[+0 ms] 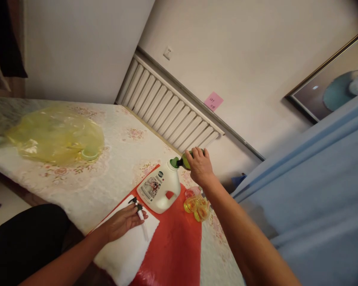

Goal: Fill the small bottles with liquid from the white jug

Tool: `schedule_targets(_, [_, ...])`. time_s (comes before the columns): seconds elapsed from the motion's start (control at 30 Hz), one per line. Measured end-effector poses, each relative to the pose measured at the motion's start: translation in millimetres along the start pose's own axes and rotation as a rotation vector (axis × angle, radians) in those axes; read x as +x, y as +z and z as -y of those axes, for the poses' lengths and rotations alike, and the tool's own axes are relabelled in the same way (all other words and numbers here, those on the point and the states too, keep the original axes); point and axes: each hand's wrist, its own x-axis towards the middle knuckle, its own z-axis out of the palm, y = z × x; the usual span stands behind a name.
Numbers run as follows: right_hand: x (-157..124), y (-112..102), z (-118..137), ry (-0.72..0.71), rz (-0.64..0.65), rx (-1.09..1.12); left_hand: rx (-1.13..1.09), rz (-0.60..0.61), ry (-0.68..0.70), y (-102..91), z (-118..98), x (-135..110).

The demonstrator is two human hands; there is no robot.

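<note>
My right hand (200, 166) is wrapped round a green bottle (186, 160), tipped on its side with its dark neck at the mouth of a large white jug (164, 186). Green shows in the jug's opening. The jug has a printed label and stands on a red mat (173, 242). In my left hand (123, 222) rests a pump dispenser top (140, 210) with a black head and a pale tube, held over a folded white towel (128, 250). Small clear bottles with yellow liquid (197, 205) stand right of the jug.
A yellow plastic bag (56, 135) lies on the flowered tablecloth (116, 159) at the left, near a green ring-like lid (90, 154). Behind the table are a white radiator (167, 103) and a wall with a pink note (214, 101). A blue curtain (316, 178) hangs at the right.
</note>
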Motion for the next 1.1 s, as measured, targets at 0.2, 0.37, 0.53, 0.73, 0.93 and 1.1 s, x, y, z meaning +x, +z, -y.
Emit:
schedule_targets(0.2, [2.9,-4.3,3.5,-0.032,-0.007,-0.026,0.021,0.01,0.011,0.3,0.0,-1.4])
schedule_targets(0.37, [5.1,-8.3,6.7,-0.052,-0.006,-0.044,0.017,-0.008,0.005,0.2,-0.2,-2.3])
schedule_targets(0.53, [6.8,-10.2,8.9,-0.064,-0.008,-0.06,0.011,-0.007,0.01,0.2,0.0,-1.4])
schedule_targets(0.73, [7.4,-12.4,10.1,-0.068,0.001,-0.057,0.011,-0.015,0.011,-0.2,0.4,-1.1])
schedule_targets(0.93, [6.5,-11.0,10.5,-0.065,-0.006,-0.062,0.013,-0.024,0.002,1.0,-0.2,-2.6])
schedule_targets(1.1, [4.9,-10.9,11.4,-0.059,0.001,-0.062,0.005,-0.009,0.007,0.5,-0.1,-3.4])
